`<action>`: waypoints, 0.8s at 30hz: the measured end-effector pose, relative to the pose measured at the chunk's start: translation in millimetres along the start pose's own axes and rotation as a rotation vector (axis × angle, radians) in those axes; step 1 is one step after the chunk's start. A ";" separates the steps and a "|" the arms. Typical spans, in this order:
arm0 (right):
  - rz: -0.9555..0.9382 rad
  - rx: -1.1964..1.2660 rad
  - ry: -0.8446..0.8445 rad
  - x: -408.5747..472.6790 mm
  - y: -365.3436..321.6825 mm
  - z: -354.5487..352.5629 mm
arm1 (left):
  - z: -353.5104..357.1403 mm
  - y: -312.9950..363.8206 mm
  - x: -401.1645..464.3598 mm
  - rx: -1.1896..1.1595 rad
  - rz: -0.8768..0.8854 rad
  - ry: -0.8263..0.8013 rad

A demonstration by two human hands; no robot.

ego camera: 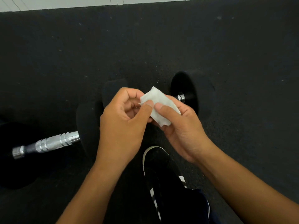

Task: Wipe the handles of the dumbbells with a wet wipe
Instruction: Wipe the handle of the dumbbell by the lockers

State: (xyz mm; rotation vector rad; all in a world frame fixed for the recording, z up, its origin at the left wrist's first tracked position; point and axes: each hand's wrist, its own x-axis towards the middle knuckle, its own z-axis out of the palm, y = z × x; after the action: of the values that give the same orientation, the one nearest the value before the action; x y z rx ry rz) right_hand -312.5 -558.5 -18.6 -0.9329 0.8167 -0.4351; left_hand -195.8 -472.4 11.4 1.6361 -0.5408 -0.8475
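A folded white wet wipe (159, 103) is held between both hands above the floor. My left hand (123, 120) pinches its left edge with thumb and curled fingers. My right hand (181, 126) cradles the wipe, thumb pressed on top. A black dumbbell lies at the left, its chrome handle (48, 143) bare and in plain sight. A second dumbbell lies behind my hands; only its right black head (186, 88), a short chrome stub (181, 97) and part of its left head (111, 91) show, the handle hidden by my hands.
Black speckled rubber flooring (161, 46) covers the area. A pale wall or floor strip (64, 2) runs along the far edge. My black shoe with white stripes (161, 172) stands just below the hands.
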 end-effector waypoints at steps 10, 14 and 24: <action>-0.718 -1.201 0.349 24.9 10.5 -15.0 | -4.6 -17.4 2.2 0.910 0.455 0.048; -0.575 -1.528 0.080 42.6 29.5 -3.6 | -18.1 -28.5 6.2 0.943 0.301 0.019; -0.413 -1.744 0.118 40.0 42.9 -18.2 | -31.1 -43.2 9.6 0.997 0.336 -0.065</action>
State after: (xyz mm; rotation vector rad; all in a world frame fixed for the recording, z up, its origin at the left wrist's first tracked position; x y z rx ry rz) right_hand -301.8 -570.9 -77.8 -2.7343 1.0379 -0.0070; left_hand -169.8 -449.6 -30.2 2.2968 -1.3898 -0.3676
